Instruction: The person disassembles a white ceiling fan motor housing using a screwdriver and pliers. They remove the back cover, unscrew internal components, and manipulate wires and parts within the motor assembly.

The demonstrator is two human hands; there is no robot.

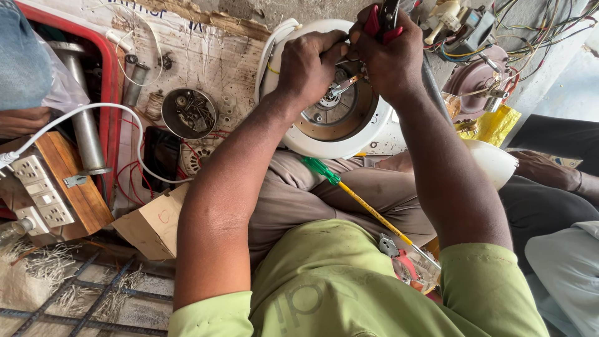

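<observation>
Right hand (390,59) clenched on red-handled pliers (384,19), tips pointing down into the motor (337,106). Left hand (306,62) grips its hub alongside, touching the right.

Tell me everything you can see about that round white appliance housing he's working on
The round white appliance housing looks like glossy plastic, a wide ring around a brownish metal disc with a small hub and screws at its centre. It lies tilted against the person's knees, open face toward the camera. The left hand rests over its upper rim and centre; the right hand, gripping red-handled pliers, works at the hub. Part of the rim is hidden by both hands.
</observation>
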